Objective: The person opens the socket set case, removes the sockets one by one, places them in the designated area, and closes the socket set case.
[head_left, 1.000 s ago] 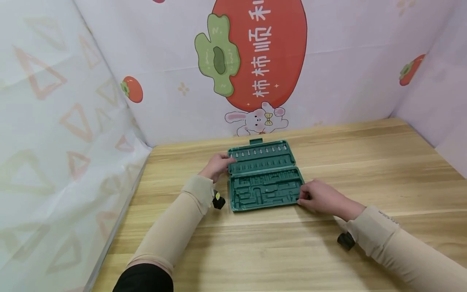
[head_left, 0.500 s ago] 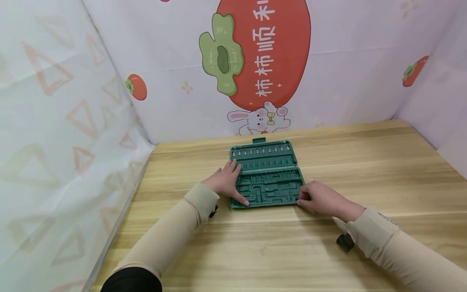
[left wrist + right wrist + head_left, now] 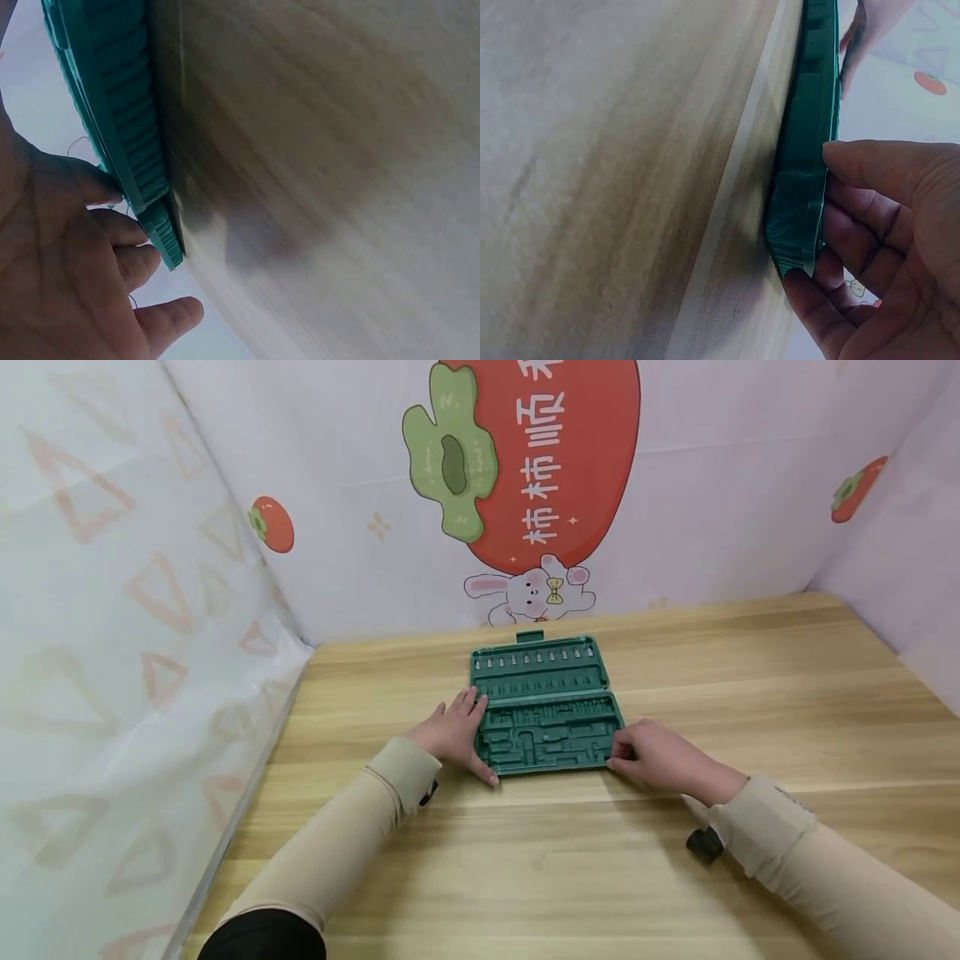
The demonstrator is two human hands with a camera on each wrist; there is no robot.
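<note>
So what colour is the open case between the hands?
The case is dark green, seen best in the head view.

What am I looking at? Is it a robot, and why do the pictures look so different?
No robot: these are a person's two bare hands. The wide view comes from a camera worn on the head, looking forward and down. The two close-up views come from a camera on each wrist, so they look tilted.

On the wood-grain table lies an open green tool case, with shaped hollows and, in its back half, a row of little silvery pieces. The right hand pinches the case's near right corner between thumb and fingers. The left hand just rests its spread fingers along the left edge.
</note>
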